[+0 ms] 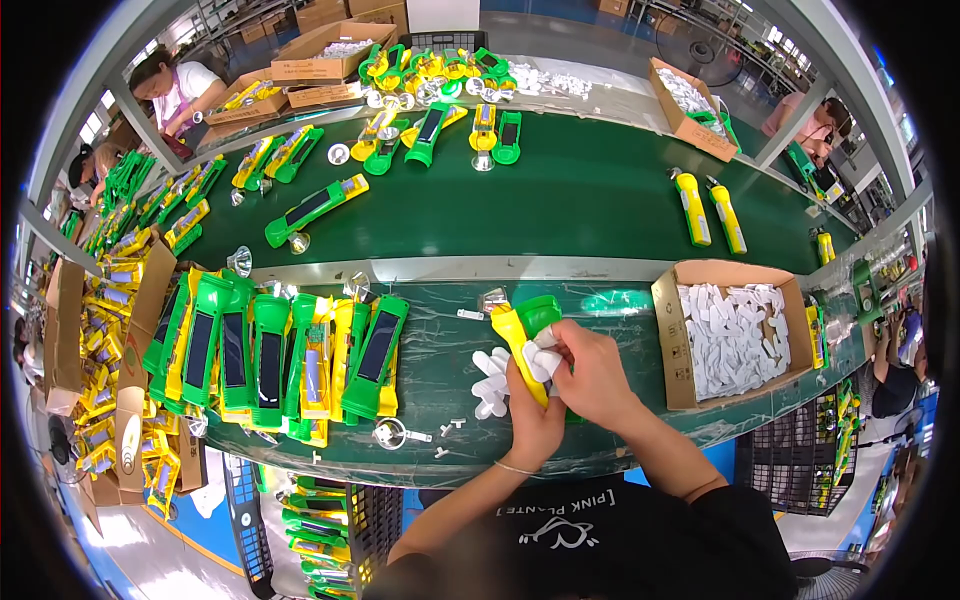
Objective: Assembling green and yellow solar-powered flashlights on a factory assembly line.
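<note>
Low over the bench, my left hand (536, 428) is closed around a yellow flashlight housing (509, 328) with its head end tilted away from me. At the housing's side, my right hand (598, 378) pinches a small white plastic piece (543, 362); whether it is seated in the housing cannot be told. A green flashlight shell (540, 312) shows just behind, partly hidden by the hands. A silver reflector (494, 299) lies by the head end. Several loose white pieces (490, 382) are heaped left of my left hand.
Green-and-yellow flashlight halves with dark panels (270, 350) stand in a row on the left. A cardboard box of white pieces (735, 340) sits to the right. Across the back runs a green conveyor (560, 200) with flashlight parts. A reflector (390, 433) rests near the front edge.
</note>
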A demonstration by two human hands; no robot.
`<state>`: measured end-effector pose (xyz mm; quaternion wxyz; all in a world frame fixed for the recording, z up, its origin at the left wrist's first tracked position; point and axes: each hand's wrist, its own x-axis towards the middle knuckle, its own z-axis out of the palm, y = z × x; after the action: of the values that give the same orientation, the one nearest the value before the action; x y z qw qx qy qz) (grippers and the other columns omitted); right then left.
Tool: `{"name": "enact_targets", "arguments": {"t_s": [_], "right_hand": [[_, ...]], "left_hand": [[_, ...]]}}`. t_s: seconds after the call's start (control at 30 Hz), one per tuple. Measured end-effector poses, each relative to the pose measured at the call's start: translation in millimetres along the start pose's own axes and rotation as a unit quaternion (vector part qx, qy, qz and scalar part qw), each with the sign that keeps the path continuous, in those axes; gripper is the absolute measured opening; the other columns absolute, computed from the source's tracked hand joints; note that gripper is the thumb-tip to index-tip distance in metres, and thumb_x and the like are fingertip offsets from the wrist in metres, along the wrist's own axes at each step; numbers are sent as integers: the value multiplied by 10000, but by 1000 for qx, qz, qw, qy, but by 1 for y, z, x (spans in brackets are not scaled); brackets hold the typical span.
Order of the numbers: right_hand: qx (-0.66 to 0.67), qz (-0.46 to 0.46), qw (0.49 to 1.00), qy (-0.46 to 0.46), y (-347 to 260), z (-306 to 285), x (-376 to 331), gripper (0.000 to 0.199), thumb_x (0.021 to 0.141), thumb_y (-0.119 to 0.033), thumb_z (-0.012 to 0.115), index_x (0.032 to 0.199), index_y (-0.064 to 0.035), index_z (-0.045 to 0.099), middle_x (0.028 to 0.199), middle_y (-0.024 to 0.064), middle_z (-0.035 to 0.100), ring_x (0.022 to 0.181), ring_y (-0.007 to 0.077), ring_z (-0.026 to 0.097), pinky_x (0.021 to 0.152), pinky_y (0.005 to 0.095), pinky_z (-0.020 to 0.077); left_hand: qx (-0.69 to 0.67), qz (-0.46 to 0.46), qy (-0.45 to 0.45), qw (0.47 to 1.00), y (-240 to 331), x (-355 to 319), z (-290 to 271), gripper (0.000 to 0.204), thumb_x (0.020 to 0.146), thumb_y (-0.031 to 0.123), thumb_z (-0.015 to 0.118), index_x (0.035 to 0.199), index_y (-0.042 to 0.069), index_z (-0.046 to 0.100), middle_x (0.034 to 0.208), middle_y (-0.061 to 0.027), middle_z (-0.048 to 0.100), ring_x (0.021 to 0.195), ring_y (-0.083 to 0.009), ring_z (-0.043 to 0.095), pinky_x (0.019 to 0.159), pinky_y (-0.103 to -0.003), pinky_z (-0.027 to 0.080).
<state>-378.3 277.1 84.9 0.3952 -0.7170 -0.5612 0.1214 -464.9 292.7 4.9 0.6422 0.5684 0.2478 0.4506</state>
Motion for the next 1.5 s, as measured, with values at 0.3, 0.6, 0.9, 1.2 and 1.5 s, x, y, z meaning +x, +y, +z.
{"name": "enact_targets", "arguments": {"t_s": [0.3,0.6,0.9,1.2,1.5], "right_hand": [[-17,-22,999,31,-8,4,-2,156,700,35,542,851,7,517,746,139,593,623,254,595,553,300,471],[-9,-58,997,53,-10,14,-3,159,678,28,554,830,0,522,717,132,580,599,278,577,536,320,460],[-80,-108,991,26,-15,-7,1,476,707,-26,571,1154,16,415,937,168,494,866,346,504,752,362,425],[221,123,961,-107,15,8,-3,361,854,-106,455,1187,17,394,1060,74,512,927,121,485,809,261,395],[276,161,945,-63,12,32,-16,345,842,-81,452,1173,1,398,1027,63,503,934,115,475,816,251,384]], "left_hand": [[-7,28,25,999,2,-1,1,578,736,-73,502,1238,21,231,1118,-99,415,1043,-190,432,880,-307,357],[-99,-20,36,994,-6,0,1,577,761,-42,497,1255,26,207,1127,-104,410,1036,-191,435,863,-306,376],[-325,-186,22,927,15,30,-33,405,787,-18,489,1158,62,347,1001,-60,500,867,-152,533,747,-282,460],[-349,-201,-48,914,17,32,-39,410,812,28,481,1199,76,354,1032,-43,504,938,-151,506,807,-286,433],[-265,-192,74,942,12,28,-32,346,781,-37,437,1117,35,394,1003,-64,503,856,-130,512,719,-263,448]]}}
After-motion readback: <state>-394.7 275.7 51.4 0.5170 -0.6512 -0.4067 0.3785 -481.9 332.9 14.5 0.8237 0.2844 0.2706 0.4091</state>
